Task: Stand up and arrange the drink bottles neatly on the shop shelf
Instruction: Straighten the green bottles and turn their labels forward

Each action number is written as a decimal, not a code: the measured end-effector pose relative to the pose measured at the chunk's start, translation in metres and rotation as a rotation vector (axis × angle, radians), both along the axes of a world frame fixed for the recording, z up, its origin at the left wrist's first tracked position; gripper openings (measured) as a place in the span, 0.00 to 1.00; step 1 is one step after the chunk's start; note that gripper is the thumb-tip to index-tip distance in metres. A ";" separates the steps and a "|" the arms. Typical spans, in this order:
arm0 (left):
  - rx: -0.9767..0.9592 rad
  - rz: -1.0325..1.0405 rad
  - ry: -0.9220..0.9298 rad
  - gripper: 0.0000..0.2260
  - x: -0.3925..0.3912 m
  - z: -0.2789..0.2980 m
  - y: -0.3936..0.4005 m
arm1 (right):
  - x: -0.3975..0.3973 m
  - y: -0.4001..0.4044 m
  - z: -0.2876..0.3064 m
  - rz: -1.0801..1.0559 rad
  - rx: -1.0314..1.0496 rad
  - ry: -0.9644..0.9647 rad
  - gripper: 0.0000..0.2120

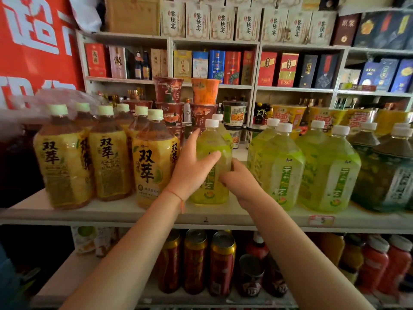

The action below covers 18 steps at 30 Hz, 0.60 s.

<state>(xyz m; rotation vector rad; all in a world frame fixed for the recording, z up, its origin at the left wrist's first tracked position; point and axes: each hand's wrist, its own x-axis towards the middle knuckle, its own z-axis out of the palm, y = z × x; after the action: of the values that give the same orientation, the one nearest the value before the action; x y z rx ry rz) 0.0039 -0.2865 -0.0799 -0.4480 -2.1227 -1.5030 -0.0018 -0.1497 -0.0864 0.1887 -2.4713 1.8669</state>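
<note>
- Left hand (192,166): fingers spread and laid against the left side of the green bottle (212,162); thumb across its front.
- Right hand (240,183): fingers curled round the bottle's lower right side.
- Green bottle: upright on the white shelf (111,212), white cap, pale green liquid, green label; between the yellow tea bottles (154,157) and other green bottles (279,166).
- Behind: stacked noodle cups (168,89).

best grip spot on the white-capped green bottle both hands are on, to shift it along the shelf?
Probably the wide labelled body of the green bottle, coming from the front with one hand on each flank, as the left hand and right hand sit now. It stands upright with yellow bottles close on its left and more green bottles on its right, so the sides only open from the front.
</note>
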 end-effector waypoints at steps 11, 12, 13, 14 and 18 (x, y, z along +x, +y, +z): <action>-0.242 0.169 0.079 0.41 -0.021 0.008 -0.003 | -0.014 -0.005 -0.004 0.035 0.013 -0.008 0.37; -0.224 0.164 0.067 0.41 -0.023 0.009 -0.004 | -0.016 -0.005 -0.005 0.040 0.011 -0.014 0.38; -0.202 0.152 0.046 0.40 -0.024 0.011 -0.004 | -0.017 -0.005 -0.006 0.044 0.012 -0.016 0.38; -0.177 0.139 0.022 0.37 -0.025 0.012 -0.004 | -0.015 -0.004 -0.005 0.049 0.016 -0.013 0.36; -0.104 0.122 -0.012 0.37 -0.029 0.017 -0.002 | -0.008 0.000 -0.001 0.045 0.046 -0.007 0.30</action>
<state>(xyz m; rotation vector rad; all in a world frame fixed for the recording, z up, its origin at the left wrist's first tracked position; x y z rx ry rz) -0.0249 -0.2880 -0.0634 -0.3393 -2.2031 -1.3361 -0.0103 -0.1496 -0.0875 0.2409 -2.5369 1.8322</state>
